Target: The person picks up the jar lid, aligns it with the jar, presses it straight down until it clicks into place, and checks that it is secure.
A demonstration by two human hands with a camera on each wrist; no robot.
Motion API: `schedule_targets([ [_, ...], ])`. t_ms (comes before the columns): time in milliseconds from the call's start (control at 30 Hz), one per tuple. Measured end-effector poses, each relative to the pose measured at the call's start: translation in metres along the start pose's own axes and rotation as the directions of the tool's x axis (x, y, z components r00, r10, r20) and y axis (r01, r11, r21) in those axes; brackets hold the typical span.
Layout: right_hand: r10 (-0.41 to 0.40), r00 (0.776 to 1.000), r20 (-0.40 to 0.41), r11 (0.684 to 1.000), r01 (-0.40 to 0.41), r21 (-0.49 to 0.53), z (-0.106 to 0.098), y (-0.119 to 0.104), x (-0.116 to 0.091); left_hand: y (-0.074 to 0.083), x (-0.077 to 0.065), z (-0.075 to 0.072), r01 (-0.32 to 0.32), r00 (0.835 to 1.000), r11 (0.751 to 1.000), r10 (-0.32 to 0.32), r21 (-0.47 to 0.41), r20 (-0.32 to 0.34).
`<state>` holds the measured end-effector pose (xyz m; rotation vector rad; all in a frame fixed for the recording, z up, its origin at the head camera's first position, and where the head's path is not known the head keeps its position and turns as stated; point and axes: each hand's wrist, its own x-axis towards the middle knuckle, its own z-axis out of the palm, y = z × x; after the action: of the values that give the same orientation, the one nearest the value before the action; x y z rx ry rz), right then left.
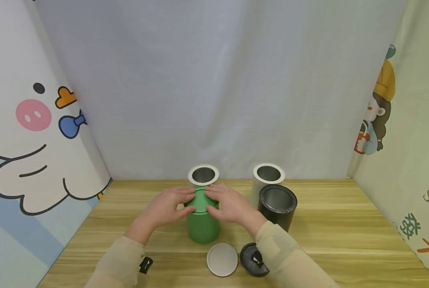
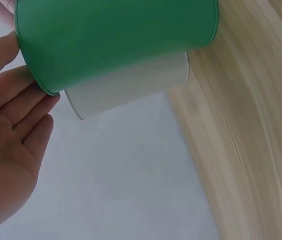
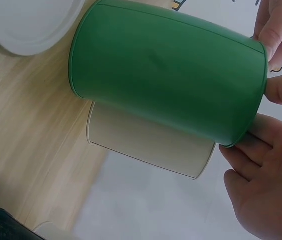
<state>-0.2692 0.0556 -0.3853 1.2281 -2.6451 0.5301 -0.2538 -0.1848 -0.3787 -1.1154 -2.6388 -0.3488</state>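
A green canister (image 1: 204,228) stands upright on the table, with a green lid (image 1: 201,200) at its top. My left hand (image 1: 170,203) holds the lid from the left, thumb at the front and fingers toward the back. From the opposite side my right hand (image 1: 230,203) holds it in the same way. Both wrist views show thumbs and fingers around the canister's top edge; the palms stay off its smooth side. Behind it stands a white canister (image 1: 204,168), uncovered and partly hidden by the hands and the green one.
Right of the hands, a black canister (image 1: 278,208) with no lid stands before another uncovered white canister (image 1: 256,193). Nearer me lie a round white lid (image 1: 222,260) and a black lid (image 1: 251,264), partly covered by my right sleeve. A pale curtain (image 1: 236,80) hangs behind the table.
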Motion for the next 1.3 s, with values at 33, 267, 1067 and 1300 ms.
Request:
schedule_targets([
  [33, -0.005, 1.0, 0.001, 1.0, 0.005, -0.009, 0.0, 0.0, 0.001, 0.0, 0.0, 0.0, -0.006, 1.0, 1.0, 0.006, 0.001, -0.003],
  [267, 0.005, 0.999, 0.032, 0.999, -0.004, -0.037, -0.004, 0.0, 0.004, -0.002, 0.004, -0.002, -0.024, 1.0, 1.0, 0.024, 0.009, 0.001],
  [1067, 0.004, 0.994, 0.105, 1.0, -0.002, -0.012, -0.015, -0.001, 0.013, -0.009, 0.013, -0.007, 0.039, 0.997, 0.999, -0.037, -0.029, 0.072],
  [1300, 0.023, 0.995, 0.098, 1.0, -0.023, 0.005, -0.014, -0.003, 0.015, -0.009, 0.014, -0.007, 0.029, 0.997, 0.999, -0.027, -0.016, 0.069],
])
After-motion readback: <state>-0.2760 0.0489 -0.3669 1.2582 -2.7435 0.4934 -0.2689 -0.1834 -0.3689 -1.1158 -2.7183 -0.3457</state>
